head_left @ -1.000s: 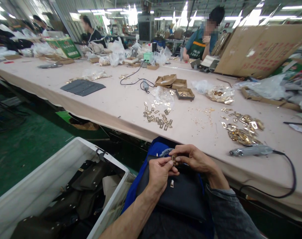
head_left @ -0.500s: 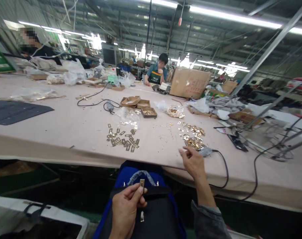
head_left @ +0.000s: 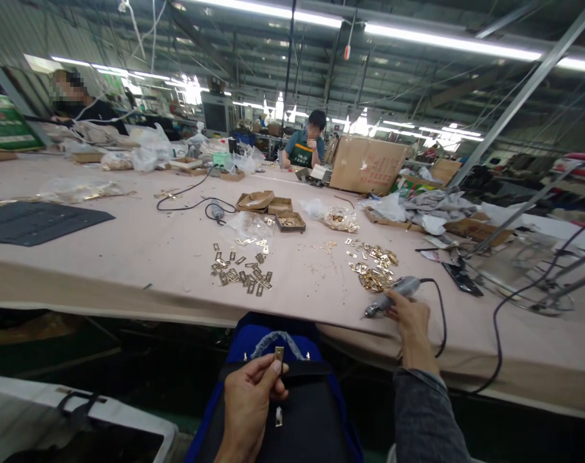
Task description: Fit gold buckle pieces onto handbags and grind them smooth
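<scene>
My left hand (head_left: 253, 395) pinches a small gold-toned metal plate (head_left: 278, 354) upright between thumb and fingers. It is over a blue and black bag (head_left: 304, 411) with a wrapped handle (head_left: 273, 337); a metal fitting (head_left: 278, 417) shows on the bag's dark front. At the table's front edge, my right hand (head_left: 412, 319) has its fingers closed on a grey corded electric screwdriver (head_left: 399, 290), whose tip points left toward me. Just behind that tool is a pile of shiny gold metal parts (head_left: 375, 278). Darker metal frames (head_left: 244, 275) lie scattered left of it.
Small cardboard boxes (head_left: 290, 222) and a plastic bag of gold pieces (head_left: 340, 218) stand farther back. Another corded tool (head_left: 217, 211) lies left. A dark flat panel (head_left: 41, 222) rests at far left. One co-worker (head_left: 302, 146) sits across the table near a large carton (head_left: 367, 164).
My right hand has moved right from beside the gold parts and closed on the electric screwdriver, which now shows more fully. The left hand still holds the metal plate.
</scene>
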### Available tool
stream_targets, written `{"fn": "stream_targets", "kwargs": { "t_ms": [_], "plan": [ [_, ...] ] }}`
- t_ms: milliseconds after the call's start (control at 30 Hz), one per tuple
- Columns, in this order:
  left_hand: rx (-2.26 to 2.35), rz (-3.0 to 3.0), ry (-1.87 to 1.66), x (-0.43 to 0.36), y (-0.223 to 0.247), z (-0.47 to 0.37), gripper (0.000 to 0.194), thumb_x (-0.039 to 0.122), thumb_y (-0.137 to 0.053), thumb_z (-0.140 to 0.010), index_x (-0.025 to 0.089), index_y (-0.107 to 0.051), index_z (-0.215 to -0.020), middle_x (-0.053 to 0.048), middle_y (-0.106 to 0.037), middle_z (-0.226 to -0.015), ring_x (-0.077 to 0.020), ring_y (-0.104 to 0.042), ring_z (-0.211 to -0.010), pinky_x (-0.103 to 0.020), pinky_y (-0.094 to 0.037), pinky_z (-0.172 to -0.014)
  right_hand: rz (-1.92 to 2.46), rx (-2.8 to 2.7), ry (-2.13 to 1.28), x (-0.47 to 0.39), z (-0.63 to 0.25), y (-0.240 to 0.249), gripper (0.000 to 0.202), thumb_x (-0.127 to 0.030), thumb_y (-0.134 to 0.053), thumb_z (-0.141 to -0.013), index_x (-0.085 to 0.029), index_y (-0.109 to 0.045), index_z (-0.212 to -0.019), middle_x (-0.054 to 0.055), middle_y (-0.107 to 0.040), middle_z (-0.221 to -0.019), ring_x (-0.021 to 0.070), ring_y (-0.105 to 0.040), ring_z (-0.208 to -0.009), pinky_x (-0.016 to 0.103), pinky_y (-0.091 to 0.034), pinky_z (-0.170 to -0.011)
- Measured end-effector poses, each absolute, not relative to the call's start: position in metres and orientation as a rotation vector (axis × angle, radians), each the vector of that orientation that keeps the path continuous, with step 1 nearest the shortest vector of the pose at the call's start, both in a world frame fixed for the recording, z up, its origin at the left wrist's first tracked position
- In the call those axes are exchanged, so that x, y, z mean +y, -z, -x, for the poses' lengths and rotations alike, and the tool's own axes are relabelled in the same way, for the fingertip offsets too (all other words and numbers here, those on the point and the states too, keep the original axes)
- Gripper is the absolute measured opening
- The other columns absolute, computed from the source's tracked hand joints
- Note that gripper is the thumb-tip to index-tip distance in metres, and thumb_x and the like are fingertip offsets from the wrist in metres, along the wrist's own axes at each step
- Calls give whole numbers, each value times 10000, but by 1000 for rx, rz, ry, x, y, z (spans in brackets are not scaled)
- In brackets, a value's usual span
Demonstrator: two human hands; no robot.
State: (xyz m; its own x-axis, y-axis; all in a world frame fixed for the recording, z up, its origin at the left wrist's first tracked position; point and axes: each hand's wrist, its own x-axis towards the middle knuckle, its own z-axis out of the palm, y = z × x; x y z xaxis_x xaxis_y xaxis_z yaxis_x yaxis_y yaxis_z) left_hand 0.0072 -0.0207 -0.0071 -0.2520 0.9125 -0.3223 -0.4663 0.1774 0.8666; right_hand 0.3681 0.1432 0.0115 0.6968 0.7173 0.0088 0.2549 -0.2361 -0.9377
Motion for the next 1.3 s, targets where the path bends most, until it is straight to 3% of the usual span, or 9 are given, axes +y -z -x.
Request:
{"fn": "stream_targets", "kwargs": {
  "t_ms": [100, 300, 400, 500, 633, 867, 1300],
  "plan": [
    [1202, -497, -1416, -20, 5, -8, 563, 471, -961, -562, 53, -796, -902, -138, -745, -719, -149, -601, -474, -271, -581, -458, 1480, -578, -654, 142, -363, -11, 435, -429, -774, -616, -178, -560, -899, 18, -641, -769, 211, -658, -689, 361, -611, -592],
    [1187, -507, -1429, -21, 7, -7, 528, 455, -956, -572, 64, -797, -890, -131, -744, -725, -148, -602, -476, -267, -578, -456, 1029, -464, -896, 142, -347, -15, 308, -247, -699, -604, -183, -568, -875, 5, -667, -864, 202, -688, -854, 392, -633, -780],
    [1184, -512, -1423, -22, 7, -6, 513, 449, -951, -583, 71, -797, -893, -127, -745, -721, -143, -598, -472, -264, -576, -458, 796, -337, -993, 144, -333, -16, 325, -204, -725, -645, -169, -597, -942, 31, -694, -965, 206, -696, -878, 340, -616, -708],
    [1184, -516, -1416, -22, 6, -6, 513, 449, -946, -592, 69, -796, -902, -130, -746, -722, -141, -596, -471, -256, -567, -454, 645, -237, -1002, 150, -316, -20, 348, -122, -750, -664, -185, -582, -962, -13, -683, -949, 128, -659, -739, 252, -566, -620],
    [1191, -514, -1415, -21, 6, -6, 535, 458, -946, -591, 63, -794, -919, -129, -741, -710, -142, -591, -468, -256, -560, -448, 608, -214, -1012, 167, -292, -25, 314, -120, -763, -708, -196, -535, -911, -77, -608, -820, 50, -531, -565, 208, -530, -588],
    [1196, -546, -1400, -21, 11, -5, 524, 480, -928, -641, 67, -798, -935, -135, -747, -749, -135, -585, -486, -259, -568, -471, 681, -140, -903, 198, -247, -21, 331, -327, -801, -797, -203, -503, -872, -70, -566, -751, 56, -496, -517, 214, -521, -516],
    [1175, -544, -1387, -21, 13, -2, 481, 469, -909, -691, 77, -802, -947, -103, -723, -707, -129, -572, -479, -249, -554, -475, 804, 0, -681, 219, -239, -18, 321, -173, -771, -733, -205, -465, -826, -57, -587, -721, 67, -486, -481, 206, -478, -401]
  ]
}}
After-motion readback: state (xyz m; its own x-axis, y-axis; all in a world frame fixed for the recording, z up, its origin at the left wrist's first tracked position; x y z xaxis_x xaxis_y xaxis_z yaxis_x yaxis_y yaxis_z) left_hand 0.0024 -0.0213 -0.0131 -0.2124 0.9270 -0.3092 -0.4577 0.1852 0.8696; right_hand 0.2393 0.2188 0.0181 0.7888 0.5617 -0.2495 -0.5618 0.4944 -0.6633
